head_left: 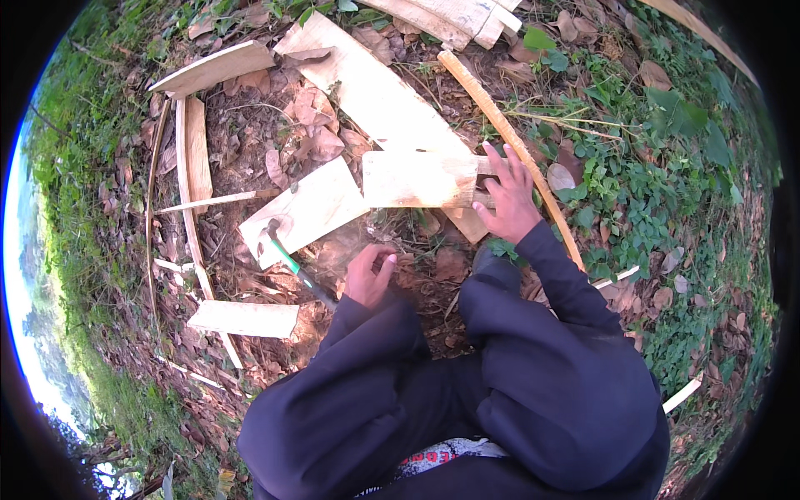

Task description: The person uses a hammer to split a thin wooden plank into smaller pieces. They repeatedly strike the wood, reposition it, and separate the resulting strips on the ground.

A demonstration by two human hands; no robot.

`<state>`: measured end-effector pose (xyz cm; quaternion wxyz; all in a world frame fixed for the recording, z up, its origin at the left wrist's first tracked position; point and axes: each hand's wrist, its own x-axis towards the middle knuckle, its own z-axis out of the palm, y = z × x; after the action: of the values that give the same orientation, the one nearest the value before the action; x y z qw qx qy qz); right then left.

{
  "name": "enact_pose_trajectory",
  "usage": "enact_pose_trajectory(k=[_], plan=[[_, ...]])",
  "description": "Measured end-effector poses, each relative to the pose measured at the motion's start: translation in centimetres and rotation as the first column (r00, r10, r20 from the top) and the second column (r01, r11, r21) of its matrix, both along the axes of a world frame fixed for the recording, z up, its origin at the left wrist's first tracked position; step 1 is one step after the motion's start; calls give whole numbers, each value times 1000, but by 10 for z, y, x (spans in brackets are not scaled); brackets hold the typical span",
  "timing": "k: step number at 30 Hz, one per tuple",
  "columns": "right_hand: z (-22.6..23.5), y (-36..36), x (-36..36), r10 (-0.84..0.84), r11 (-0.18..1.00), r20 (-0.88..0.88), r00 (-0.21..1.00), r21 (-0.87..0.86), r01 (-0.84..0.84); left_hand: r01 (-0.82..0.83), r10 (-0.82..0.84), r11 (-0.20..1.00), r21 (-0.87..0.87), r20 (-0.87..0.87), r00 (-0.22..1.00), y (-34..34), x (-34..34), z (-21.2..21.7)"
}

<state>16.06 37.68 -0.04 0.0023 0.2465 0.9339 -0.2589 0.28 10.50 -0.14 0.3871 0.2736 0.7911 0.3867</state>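
Observation:
My right hand (510,196) grips the slotted right end of a short pale wooden board (417,178), fingers apart and thumb at the near edge. This board overlaps a long wooden plank (375,87) slanting away to the far left. My left hand (369,273) is held low before my left knee, fingers curled in; whatever they may hold is hidden. Just left of it lies a hammer (287,260) with a green and black handle, its head on another flat board (312,208).
Thin curved strips (190,208) and a small board (243,318) lie at the left. A long bent strip (500,125) runs past my right hand. Several planks (442,18) are stacked at the far side. Dry leaves cover the soil; green plants (642,175) grow at the right.

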Motion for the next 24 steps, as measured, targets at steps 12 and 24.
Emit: enact_pose_trajectory(k=[12, 24], plan=[[1, -3, -6, -25, 1000, 40, 999, 17, 24, 96, -94, 995, -30, 70, 993, 13, 14, 1], [-3, -4, -1, -33, 999, 30, 999, 11, 33, 131, -125, 990, -54, 102, 987, 5, 18, -2]])
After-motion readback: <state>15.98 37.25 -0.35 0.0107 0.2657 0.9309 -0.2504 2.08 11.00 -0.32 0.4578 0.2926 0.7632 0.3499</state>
